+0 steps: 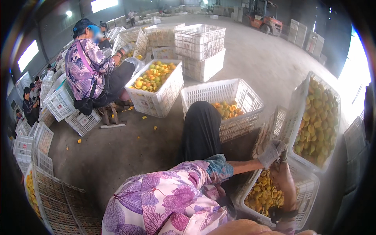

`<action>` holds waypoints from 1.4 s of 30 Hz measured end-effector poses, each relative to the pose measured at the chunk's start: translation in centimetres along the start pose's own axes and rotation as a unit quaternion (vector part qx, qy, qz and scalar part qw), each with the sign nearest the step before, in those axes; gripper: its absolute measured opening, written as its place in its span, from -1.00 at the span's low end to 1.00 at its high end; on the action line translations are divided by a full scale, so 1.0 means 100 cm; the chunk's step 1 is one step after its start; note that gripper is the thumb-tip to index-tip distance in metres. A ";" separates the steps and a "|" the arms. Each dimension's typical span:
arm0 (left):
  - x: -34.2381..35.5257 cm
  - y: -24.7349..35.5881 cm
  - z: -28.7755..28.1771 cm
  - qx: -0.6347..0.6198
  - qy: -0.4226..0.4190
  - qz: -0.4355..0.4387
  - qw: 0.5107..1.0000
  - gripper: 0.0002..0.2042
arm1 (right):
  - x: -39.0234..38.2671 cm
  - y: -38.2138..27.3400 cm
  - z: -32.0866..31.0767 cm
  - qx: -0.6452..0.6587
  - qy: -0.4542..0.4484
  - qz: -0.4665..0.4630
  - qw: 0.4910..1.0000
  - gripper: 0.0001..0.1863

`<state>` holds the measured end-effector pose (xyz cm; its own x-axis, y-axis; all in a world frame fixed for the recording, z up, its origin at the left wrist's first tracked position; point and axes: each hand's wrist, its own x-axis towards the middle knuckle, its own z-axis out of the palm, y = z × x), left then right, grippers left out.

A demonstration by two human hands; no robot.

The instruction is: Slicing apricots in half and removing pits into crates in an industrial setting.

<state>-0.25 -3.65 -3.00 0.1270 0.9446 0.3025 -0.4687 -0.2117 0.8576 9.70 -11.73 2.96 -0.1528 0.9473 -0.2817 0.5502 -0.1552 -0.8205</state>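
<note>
My left hand (270, 152), in a grey glove, is closed around something small I cannot make out at the right of the head view. Just below it my bare right hand (280, 176) has curled fingers at the same spot, their grip partly hidden. Both are over a white crate (311, 192) holding cut yellow fruit pieces (260, 188). Right behind them, a tilted crate (293, 117) is full of green-yellow whole fruit (315, 125). My dark-trousered knee (201, 125) rises beside another crate (219, 90) with orange fruit (227, 109).
A co-worker (84, 66) in a patterned shirt sits at upper left beside a crate (150, 102) of fruit. Stacked crates (199, 43) stand behind, more (55, 192) at left with other workers (29, 103). A forklift (262, 21) is at the back; fruit scraps dot the concrete floor (133, 145).
</note>
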 end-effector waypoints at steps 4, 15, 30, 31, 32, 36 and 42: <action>-0.007 0.036 0.027 -0.082 -0.162 -0.088 0.979 -0.54 | -0.012 0.021 -0.037 0.286 -0.249 0.068 0.923 -0.86; 0.091 0.024 -0.117 -0.515 0.146 -0.145 0.832 -0.41 | 0.093 0.183 -0.210 -0.440 0.377 -0.090 0.811 -0.71; 0.043 -0.058 -0.073 -0.441 0.153 -0.364 0.806 -0.75 | 0.150 0.241 -0.213 -0.488 0.357 -0.094 0.791 -0.68; 0.040 -0.045 -0.062 -0.437 0.159 -0.376 0.801 -0.75 | 0.146 0.243 -0.216 -0.490 0.361 -0.090 0.788 -0.68; 0.036 -0.038 -0.064 -0.433 0.174 -0.371 0.803 -0.75 | 0.156 0.239 -0.213 -0.487 0.355 -0.100 0.791 -0.68; 0.026 -0.058 -0.066 -0.424 0.127 -0.363 0.820 -0.77 | 0.164 0.238 -0.214 -0.490 0.354 -0.107 0.789 -0.67; 0.018 -0.066 -0.059 -0.425 0.116 -0.383 0.812 -0.77 | 0.173 0.233 -0.210 -0.495 0.348 -0.121 0.787 -0.66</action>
<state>-2.08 0.97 -10.58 0.5443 0.7601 -0.3550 -0.7765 0.6166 0.1296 37.11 6.93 -10.55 -0.0547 0.8935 0.4456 0.9967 0.0217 0.0788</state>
